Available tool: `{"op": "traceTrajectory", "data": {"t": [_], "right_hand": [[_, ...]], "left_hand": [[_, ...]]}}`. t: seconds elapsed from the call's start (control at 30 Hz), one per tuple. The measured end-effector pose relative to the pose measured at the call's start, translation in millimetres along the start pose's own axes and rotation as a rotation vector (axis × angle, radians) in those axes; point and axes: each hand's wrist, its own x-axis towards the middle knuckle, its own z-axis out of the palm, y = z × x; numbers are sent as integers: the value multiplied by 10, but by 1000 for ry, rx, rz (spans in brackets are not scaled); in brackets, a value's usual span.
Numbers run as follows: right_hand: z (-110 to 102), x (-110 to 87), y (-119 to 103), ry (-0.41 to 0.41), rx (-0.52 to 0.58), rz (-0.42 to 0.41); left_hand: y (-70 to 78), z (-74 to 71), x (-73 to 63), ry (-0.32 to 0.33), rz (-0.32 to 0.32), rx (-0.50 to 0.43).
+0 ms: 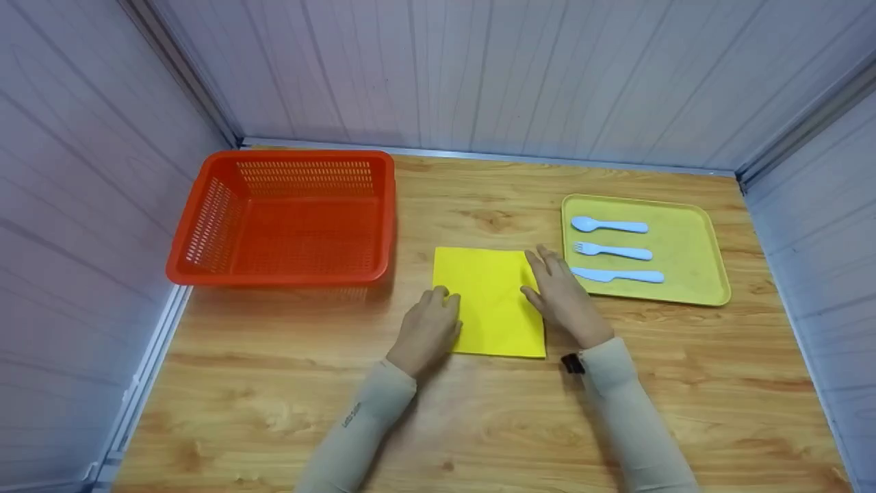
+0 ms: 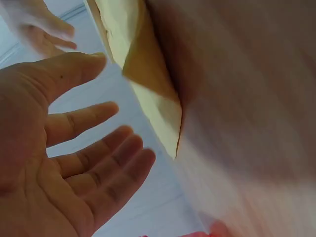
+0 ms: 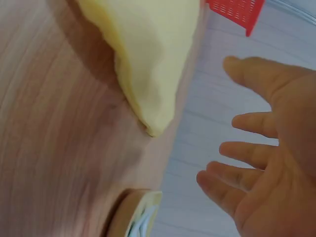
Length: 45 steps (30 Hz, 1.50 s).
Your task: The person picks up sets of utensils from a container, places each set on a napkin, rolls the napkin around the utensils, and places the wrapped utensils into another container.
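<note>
A folded yellow cloth lies flat between the two hands in the head view. My left hand is at its left edge, fingers relaxed and slightly bent. Over the right edge is my right hand, with fingers extended. Both wrist views show the palms facing the cloth with nothing gripped; the left hand has spread fingers, and so does the right hand. One corner of the cloth looks creased in the left wrist view. Whether the fingertips touch the cloth is hard to tell.
At the back left stands a red-orange plastic basket with slotted walls. A yellow tray at the right carries a white spoon, fork and knife. White panels enclose the wooden table.
</note>
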Motion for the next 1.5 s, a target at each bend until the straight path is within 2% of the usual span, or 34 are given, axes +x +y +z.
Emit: {"op": "traceTrajectory", "data": {"t": [0.1, 0.27, 0.5, 0.6, 0.77, 1.0, 1.3, 1.5], "right_hand": [[69, 85, 21, 30, -4, -80], [157, 187, 42, 4, 43, -139], [199, 241, 50, -159, 78, -79], [211, 249, 49, -192, 76, -58], [218, 260, 45, -168, 93, -70], [220, 250, 46, -181, 89, -29], [194, 221, 48, -157, 30, -9], [193, 197, 34, -171, 8, 42]], "left_hand": [[37, 46, -37, 25, 38, 4], [94, 84, -68, -7, 46, 2], [137, 112, -90, -92, 42, 13], [147, 113, -95, -89, 44, 34], [161, 119, -106, -50, 42, 64], [155, 109, -84, -107, 14, 57], [91, 86, -30, -67, -15, 50], [34, 58, 48, -126, -57, 10]]}}
